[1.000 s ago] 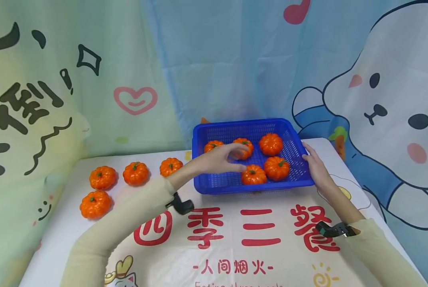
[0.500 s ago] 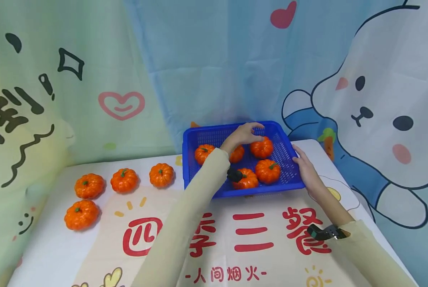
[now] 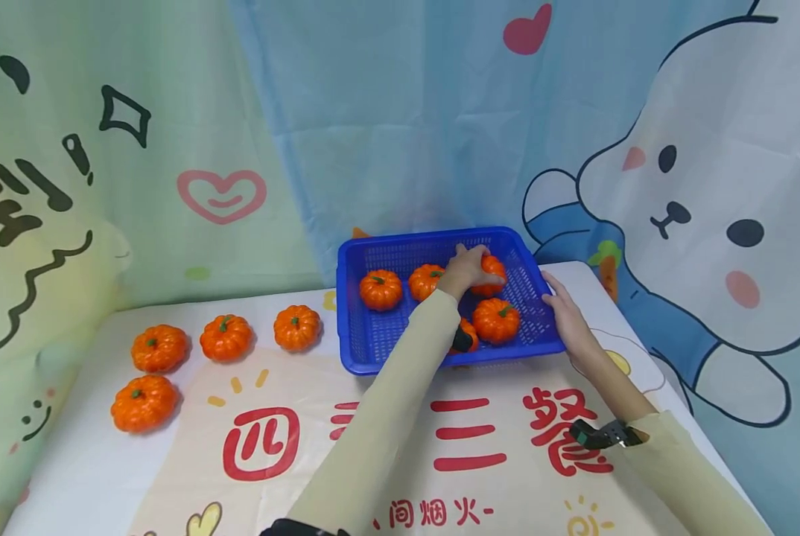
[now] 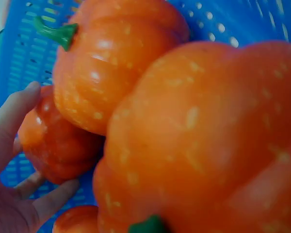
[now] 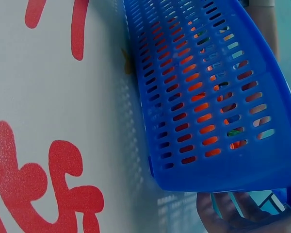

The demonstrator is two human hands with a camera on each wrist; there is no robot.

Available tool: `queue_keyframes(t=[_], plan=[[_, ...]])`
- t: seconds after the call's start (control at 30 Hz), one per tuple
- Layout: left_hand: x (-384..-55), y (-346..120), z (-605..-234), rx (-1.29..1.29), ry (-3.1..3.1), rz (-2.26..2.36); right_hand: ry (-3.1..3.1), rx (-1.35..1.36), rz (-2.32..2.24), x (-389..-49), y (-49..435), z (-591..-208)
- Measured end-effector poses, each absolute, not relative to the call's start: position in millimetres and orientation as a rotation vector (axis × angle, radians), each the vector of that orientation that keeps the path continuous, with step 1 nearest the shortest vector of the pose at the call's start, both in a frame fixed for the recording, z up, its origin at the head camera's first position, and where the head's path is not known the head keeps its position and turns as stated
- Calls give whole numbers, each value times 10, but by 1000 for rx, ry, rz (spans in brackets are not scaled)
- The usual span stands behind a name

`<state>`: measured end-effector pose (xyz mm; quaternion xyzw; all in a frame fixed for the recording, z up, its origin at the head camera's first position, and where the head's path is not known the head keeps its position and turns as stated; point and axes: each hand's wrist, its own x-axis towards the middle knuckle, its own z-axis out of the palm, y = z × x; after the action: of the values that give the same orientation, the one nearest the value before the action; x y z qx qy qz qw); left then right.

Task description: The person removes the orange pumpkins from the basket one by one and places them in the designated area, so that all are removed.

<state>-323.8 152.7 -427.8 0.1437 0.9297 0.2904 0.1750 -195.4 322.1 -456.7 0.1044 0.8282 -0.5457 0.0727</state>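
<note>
A blue mesh basket (image 3: 378,339) holds several small orange pumpkins. My left hand (image 3: 465,269) reaches in and grips the pumpkin (image 3: 493,275) at the back right. In the left wrist view, the thumb and fingers (image 4: 56,198) curve around that pumpkin (image 4: 60,143), while two nearer pumpkins fill most of the picture. My right hand (image 3: 570,318) holds the basket's right rim; in the right wrist view its fingers (image 5: 223,208) curl at the end of the basket (image 5: 218,177). My left forearm partly covers the front pumpkin (image 3: 468,332).
Left of the basket, several more pumpkins lie on the table: one (image 3: 296,328) near the basket, another (image 3: 226,338) beside it, others farther left (image 3: 145,403). A printed cloth (image 3: 259,387) covers the tabletop. Behind hangs a cartoon curtain (image 3: 373,149).
My left hand has moved right across the basket and down onto the back-right pumpkin, its fingers closing around it. The right hand stays at the rim. The head view has shifted slightly.
</note>
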Motion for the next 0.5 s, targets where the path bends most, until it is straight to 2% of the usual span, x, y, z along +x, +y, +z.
queue_keyframes(t=[0.5], plan=[[-3233, 1588, -4230, 436, 2742, 722, 2502, 319, -1638, -1929, 3240, -4555]])
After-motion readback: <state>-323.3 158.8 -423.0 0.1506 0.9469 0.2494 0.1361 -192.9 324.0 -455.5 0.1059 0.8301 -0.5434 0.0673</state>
